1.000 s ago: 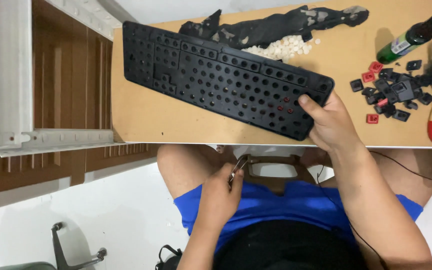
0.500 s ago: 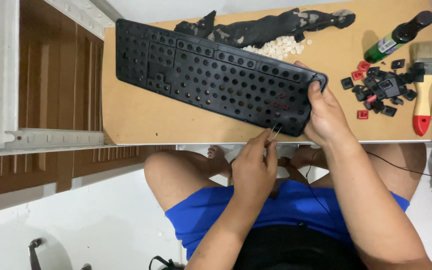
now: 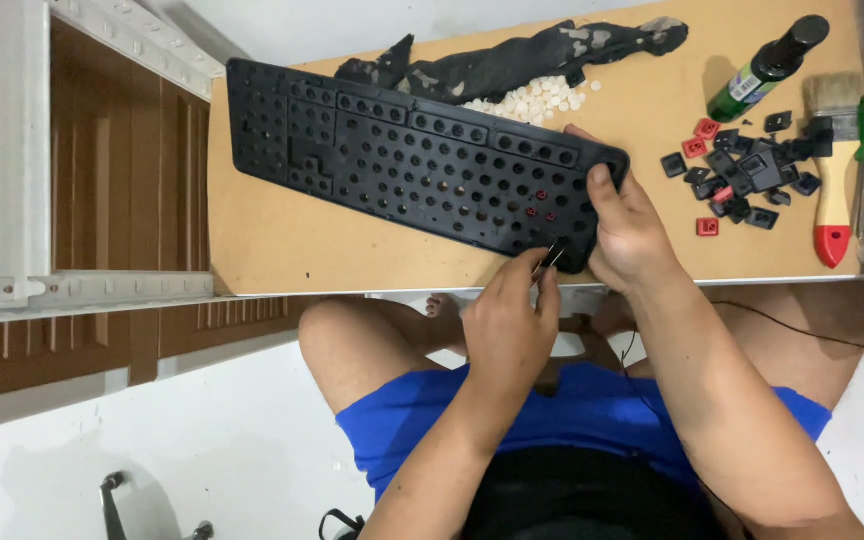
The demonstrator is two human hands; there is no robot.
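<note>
Brown wooden doors and a white frame (image 3: 2,290) stand at the far left, and next to them the tan table (image 3: 262,250) carries a black keyboard frame (image 3: 402,165), stripped of its caps and lying at a slant across the top. A second ago the left hand (image 3: 507,330) was down at the lap with a thin metal tool; it has since come up to the table's near edge, so the tool is now at the work rather than away from it. That hand is curled nearly closed, pinching the tweezers (image 3: 549,258) between thumb and fingers, their tips touching the keyboard's near right corner. Just beside it the right hand (image 3: 632,235) has kept its place, wrapped over that same right end, thumb on top, holding the frame down. Behind the keyboard lie a dark rag (image 3: 512,60) and a heap of small white domes (image 3: 537,97). Further right sit loose black and red keycaps (image 3: 742,180), a green bottle (image 3: 767,65) and a red-handled brush (image 3: 834,170).
</note>
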